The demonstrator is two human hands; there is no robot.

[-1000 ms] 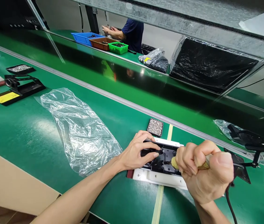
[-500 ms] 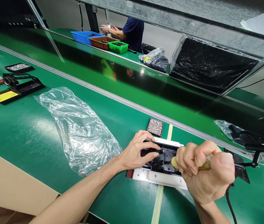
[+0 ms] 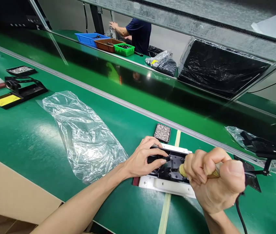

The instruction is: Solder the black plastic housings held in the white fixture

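My left hand point(image 3: 144, 157) rests with fingers spread on a black plastic housing point(image 3: 175, 161), near its left end. The housing lies in a white fixture point(image 3: 168, 187) on the green bench. In a fist, my right hand point(image 3: 216, 178) grips a screwdriver point(image 3: 183, 170) with a yellowish, wrapped-looking handle. Its lower end points into the housing; the tip is hard to make out. Just beyond the fixture sits a small black tray of screws point(image 3: 162, 132).
A clear plastic bag point(image 3: 86, 139) lies left of my hands. Further left are a black bracket-like assembly point(image 3: 23, 91) and another small-parts tray point(image 3: 21, 70). Black parts point(image 3: 262, 146) stand at right, with a cable nearby. Across the conveyor, a person point(image 3: 139, 34) works behind coloured bins point(image 3: 89, 39).
My hands, the screwdriver and the housing look almost unmoved. Across the conveyor, the other person's hands have moved apart, one raised. The view has shifted very slightly.
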